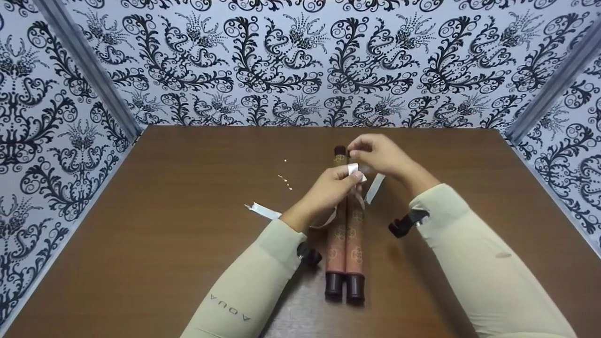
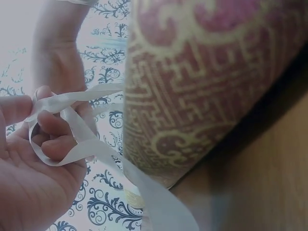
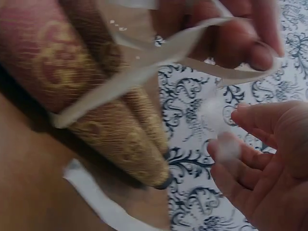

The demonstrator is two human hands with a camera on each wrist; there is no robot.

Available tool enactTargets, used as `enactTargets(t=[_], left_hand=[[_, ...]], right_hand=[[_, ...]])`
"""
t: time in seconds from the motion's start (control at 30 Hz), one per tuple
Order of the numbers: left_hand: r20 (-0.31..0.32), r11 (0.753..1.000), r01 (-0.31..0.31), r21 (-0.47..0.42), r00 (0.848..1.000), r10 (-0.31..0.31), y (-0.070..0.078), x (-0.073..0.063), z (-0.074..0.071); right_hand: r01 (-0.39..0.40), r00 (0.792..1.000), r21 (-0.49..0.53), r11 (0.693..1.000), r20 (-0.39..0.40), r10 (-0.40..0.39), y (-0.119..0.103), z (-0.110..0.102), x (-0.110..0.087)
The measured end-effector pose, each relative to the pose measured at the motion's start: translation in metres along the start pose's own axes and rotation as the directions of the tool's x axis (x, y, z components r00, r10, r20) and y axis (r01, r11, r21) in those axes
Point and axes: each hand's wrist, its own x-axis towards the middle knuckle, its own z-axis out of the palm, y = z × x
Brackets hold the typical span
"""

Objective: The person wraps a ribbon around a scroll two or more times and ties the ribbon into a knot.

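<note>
Two long brocade scrolls (image 1: 355,239) lie side by side on the table, with dark end knobs (image 1: 355,287) toward me. Over their far half, my left hand (image 1: 331,187) pinches a white ribbon (image 1: 353,168) between thumb and fingers. In the left wrist view the ribbon (image 2: 77,153) forms a loop at the fingers and runs across the scroll (image 2: 192,91). My right hand (image 1: 381,152) is beside the scrolls' far ends. Its fingers are loosely bent and apart in the right wrist view, where a blurred white patch (image 3: 211,113) shows near the fingertips; no firm hold is visible.
Loose ribbon ends lie on the brown table (image 1: 188,178), one pale strip (image 1: 265,211) at left and another (image 1: 374,188) at right. Small white flecks (image 1: 284,180) dot the surface left of the scrolls. Patterned panels (image 1: 300,61) enclose the back and sides.
</note>
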Motion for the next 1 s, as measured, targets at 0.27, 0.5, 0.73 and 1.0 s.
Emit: enactTargets(t=[0.27,0.5,0.73,1.0], left_hand=[[-0.028,0.998,-0.038,0.053,0.999,0.040,-0.001,0.002,0.000],[-0.031,0.997,-0.017,0.076,0.999,0.019,0.003,0.001,-0.006],[-0.016,0.982,-0.059,0.177,0.998,0.063,0.005,0.002,-0.010],[-0.048,0.965,-0.077,0.250,0.995,0.092,0.004,0.002,-0.011]], right_hand=[[0.050,0.990,0.177,0.983,-0.141,-0.024,0.017,0.007,-0.028],[0.081,0.996,0.390,0.917,-0.051,-0.067,0.026,0.020,-0.055],[0.049,0.994,0.619,0.784,0.043,-0.096,0.032,0.035,-0.059],[0.040,0.989,0.676,0.736,0.078,-0.126,0.041,0.039,-0.060]])
